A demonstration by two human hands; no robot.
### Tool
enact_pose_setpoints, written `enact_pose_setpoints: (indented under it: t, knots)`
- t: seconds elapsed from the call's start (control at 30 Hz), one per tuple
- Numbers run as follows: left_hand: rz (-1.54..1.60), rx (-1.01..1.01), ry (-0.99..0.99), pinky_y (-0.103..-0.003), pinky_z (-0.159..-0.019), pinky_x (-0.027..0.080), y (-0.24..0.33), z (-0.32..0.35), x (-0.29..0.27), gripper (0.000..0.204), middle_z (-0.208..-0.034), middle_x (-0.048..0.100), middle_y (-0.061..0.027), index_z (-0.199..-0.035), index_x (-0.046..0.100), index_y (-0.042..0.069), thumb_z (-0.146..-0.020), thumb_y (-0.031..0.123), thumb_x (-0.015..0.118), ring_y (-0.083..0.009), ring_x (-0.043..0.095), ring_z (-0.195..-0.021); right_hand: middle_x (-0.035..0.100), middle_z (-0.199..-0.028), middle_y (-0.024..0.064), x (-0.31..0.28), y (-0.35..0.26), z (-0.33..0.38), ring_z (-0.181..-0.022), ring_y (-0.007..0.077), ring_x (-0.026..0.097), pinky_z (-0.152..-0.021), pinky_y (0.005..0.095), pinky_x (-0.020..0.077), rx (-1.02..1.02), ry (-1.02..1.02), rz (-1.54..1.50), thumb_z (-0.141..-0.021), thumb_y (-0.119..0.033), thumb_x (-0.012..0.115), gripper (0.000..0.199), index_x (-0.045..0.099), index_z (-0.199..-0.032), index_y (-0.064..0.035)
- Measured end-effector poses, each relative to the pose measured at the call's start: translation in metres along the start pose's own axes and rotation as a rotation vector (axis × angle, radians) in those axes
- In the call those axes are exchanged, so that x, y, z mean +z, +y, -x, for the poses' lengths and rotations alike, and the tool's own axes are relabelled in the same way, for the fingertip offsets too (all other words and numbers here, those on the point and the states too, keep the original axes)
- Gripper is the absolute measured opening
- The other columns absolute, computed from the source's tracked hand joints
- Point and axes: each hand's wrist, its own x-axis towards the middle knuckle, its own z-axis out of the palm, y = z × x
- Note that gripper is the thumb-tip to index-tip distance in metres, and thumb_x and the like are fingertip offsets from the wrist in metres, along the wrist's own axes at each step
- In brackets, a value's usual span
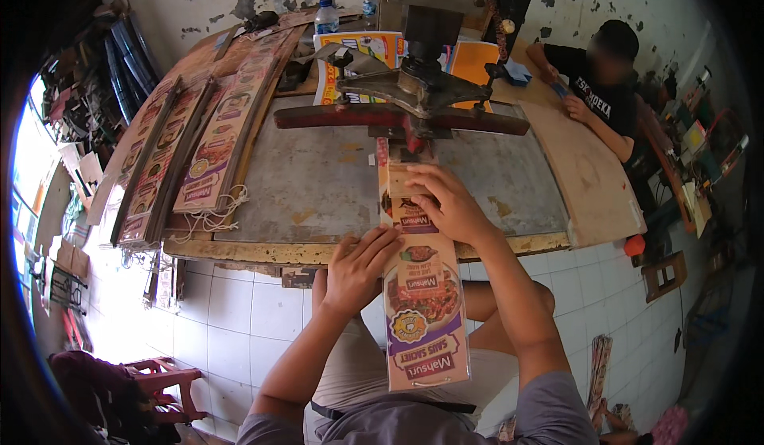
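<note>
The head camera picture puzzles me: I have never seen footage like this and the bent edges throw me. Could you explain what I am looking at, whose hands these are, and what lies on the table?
The camera sits on a person's head and looks down, so its wide lens bends straight lines near the rim. The two forearms rising from the lower edge are that person's own. The left hand lies flat against the edge of a long printed cardboard strip, and the right hand presses on it farther up. The strip runs under a hand-operated press with a long red bar, standing on a worn metal-topped table. More printed strips lie stacked at the table's left. At the upper right another person works at a wooden board.
</note>
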Motion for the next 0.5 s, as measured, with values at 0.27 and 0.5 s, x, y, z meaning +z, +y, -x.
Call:
enact_pose_setpoints:
  t: [0.27, 0.5]
  knots:
    - [0.003, -0.008, 0.004, -0.038, -0.102, 0.047, -0.0029, -0.0004, 0.0040, 0.037, -0.144, 0.073, 0.0014, -0.126, 0.074, 0.017, -0.089, 0.013, 0.071, -0.0153, 0.068, -0.134, 0.062, -0.141, 0.0054, -0.0013, 0.0021, 0.0021, -0.128, 0.0318, 0.061, -0.108, 0.0472, 0.0506, -0.043, 0.062, 0.156, -0.095, -0.012, 0.076, 0.031, 0.069, -0.125, -0.0090]
    - [-0.006, -0.009, -0.006, -0.038, -0.101, 0.047, -0.0034, 0.0011, 0.0038, 0.041, -0.144, 0.073, 0.0023, -0.129, 0.072, 0.018, -0.089, 0.013, 0.073, -0.0151, 0.068, -0.134, 0.063, -0.134, 0.0053, -0.0009, 0.0019, 0.0019, -0.125, 0.0309, 0.061, -0.106, 0.0470, 0.0492, -0.053, 0.074, 0.167, -0.095, -0.012, 0.076, 0.030, 0.070, -0.124, -0.0086]
